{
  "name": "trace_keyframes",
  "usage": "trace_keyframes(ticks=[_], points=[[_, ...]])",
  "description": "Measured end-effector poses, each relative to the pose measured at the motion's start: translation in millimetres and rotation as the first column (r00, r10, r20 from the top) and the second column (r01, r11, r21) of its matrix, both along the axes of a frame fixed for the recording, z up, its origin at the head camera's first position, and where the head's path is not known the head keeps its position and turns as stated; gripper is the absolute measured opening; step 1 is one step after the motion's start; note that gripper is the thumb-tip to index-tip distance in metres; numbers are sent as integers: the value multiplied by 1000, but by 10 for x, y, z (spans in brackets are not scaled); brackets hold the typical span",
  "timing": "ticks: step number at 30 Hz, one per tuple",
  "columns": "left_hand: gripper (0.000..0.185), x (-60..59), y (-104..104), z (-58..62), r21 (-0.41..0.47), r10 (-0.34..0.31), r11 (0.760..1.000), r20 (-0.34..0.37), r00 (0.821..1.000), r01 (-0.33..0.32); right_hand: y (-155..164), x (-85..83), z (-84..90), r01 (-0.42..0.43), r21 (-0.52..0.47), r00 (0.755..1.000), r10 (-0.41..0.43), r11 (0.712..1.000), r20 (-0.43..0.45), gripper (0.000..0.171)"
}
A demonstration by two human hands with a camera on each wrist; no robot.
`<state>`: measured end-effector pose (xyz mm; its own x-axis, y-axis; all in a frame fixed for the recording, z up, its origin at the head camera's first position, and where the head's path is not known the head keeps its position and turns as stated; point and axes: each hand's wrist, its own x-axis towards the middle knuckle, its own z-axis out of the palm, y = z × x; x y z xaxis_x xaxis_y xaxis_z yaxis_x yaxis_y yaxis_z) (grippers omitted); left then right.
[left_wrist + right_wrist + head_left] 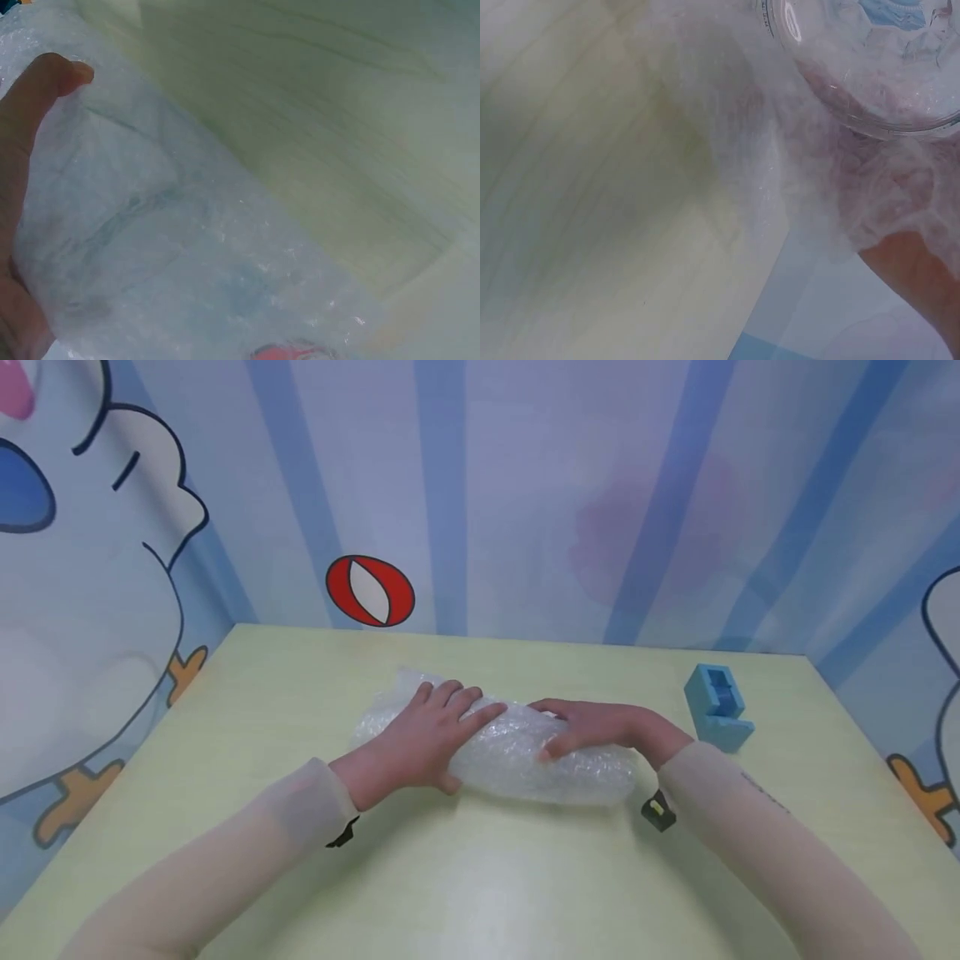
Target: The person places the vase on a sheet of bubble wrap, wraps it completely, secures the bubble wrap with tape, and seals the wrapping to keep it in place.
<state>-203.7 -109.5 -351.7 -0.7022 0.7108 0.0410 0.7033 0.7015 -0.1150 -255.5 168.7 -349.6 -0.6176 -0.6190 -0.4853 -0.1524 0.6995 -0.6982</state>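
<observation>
A rolled bundle of clear bubble wrap (525,760) lies across the middle of the table, with a loose flap (378,714) at its left end. My left hand (416,735) rests on top of that side, fingers spread over the wrap and thumb at the near edge. My right hand (592,727) grips the bundle's right part, thumb on the near face and fingers over the far side. In the right wrist view, a clear round glass rim (885,127) shows inside the wrap; the rest of the glass is hidden there.
A light blue tape dispenser (718,714) stands at the right rear of the table, beyond the right forearm. The pale wooden table (480,877) meets a wall (517,527) with printed cartoon figures at its back and sides.
</observation>
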Motion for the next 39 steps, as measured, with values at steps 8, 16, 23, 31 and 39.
trace_keyframes(ticks=[8, 16, 23, 31, 39], points=[[110, -21, 9, -7, 21, 2, 1000, 39, 999, -3, -4, -18, -3, 21, 23, 999, -22, 1000, 37, 80], [101, -141, 65, 106, 40, -19, 999, 110, 994, 15, 107, -89, -4, 15, 43, 1000, -16, 999, 18, 86], [98, -250, 103, 174, 24, -13, 1000, 182, 983, 8, 129, -211, 36, -5, -7, 987, 6, 1000, 163, 68], [97, -341, 155, 239, -24, 26, 999, 248, 968, -21, 140, -243, -21, 35, 50, 995, -40, 998, 92, 80], [96, -365, 164, 255, -36, 62, 998, 292, 954, -54, 46, -88, 22, 120, 69, 958, -97, 990, -272, 71]])
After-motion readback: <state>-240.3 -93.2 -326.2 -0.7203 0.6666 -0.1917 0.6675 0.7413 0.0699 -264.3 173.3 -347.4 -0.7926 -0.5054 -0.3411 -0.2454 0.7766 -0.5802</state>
